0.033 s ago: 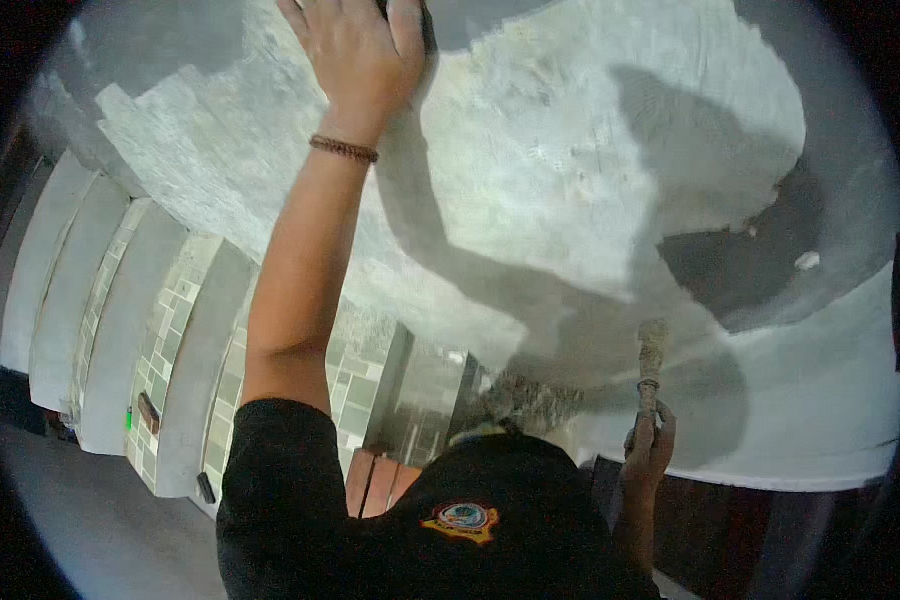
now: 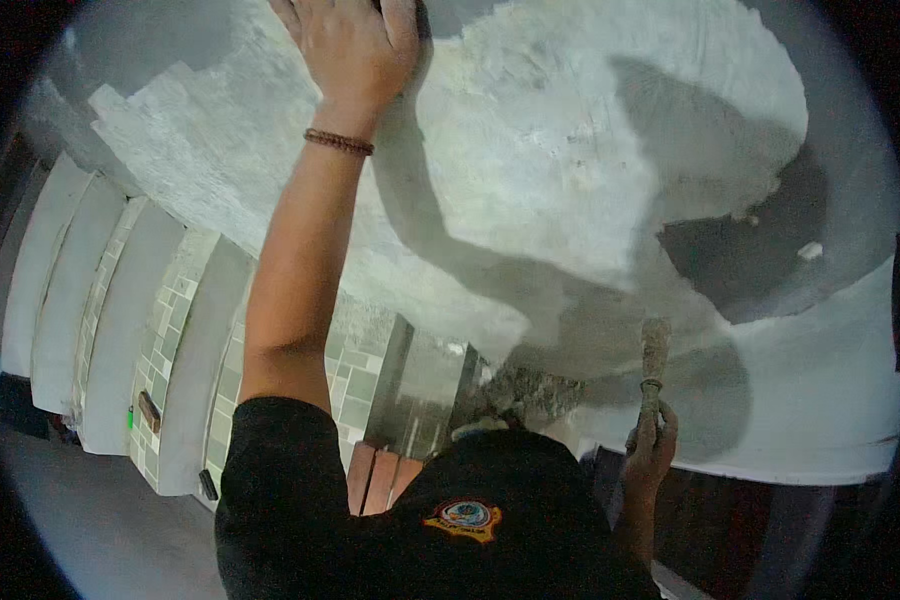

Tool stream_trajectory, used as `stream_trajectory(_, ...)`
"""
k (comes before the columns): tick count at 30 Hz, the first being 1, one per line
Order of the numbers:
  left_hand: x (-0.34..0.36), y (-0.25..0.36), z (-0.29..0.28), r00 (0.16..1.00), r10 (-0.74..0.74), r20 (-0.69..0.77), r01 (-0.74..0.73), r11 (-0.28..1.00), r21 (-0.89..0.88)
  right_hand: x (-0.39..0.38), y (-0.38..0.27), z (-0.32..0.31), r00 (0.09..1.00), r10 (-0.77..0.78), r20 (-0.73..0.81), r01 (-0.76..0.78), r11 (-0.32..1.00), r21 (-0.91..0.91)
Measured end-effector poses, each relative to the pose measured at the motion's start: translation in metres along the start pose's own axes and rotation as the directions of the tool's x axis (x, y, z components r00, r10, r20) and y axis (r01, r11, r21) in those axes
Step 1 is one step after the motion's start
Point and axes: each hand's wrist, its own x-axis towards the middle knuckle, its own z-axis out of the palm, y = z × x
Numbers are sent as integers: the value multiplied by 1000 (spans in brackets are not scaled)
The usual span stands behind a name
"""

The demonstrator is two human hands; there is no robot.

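A patchy white-and-grey plastered wall [image 2: 530, 150] rises before me; my right hand [image 2: 652, 447] is wrapped round a slim, grey, flat-ended tool [image 2: 655, 350] at lower right, broad end up, presumably to keep that edge free; farther up, my left hand [image 2: 362, 55] reaches the wall, perhaps bracing, its grip unclear; leftward lie grey, green-tiled steps [image 2: 195, 385].

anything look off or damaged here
Yes: the pale coating ends in a ragged edge, exposing grey surface up and right of the brush in the right hand. One small white spot sits isolated on that grey; whether it's a lump or chip isn't clear.
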Motion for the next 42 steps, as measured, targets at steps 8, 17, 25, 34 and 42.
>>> stream_trajectory(8,-60,29,11,997,37,71,-39,999,31,-38,50,-36,987,-143,-79,137,987,-79)
stream_trajectory(17,-121,34,15,978,100,181,-111,992,53,-59,45,-60,942,334,-22,-317,910,269)
stream_trajectory(25,-125,38,19,989,106,103,-111,993,41,-86,62,-84,895,418,-154,-359,883,303)
stream_trajectory(34,-124,41,17,988,127,94,-133,989,62,-83,68,-90,896,400,-194,-333,893,303)
stream_trajectory(42,-127,38,24,991,123,54,-125,992,24,-61,80,-75,902,393,-177,-324,889,325)
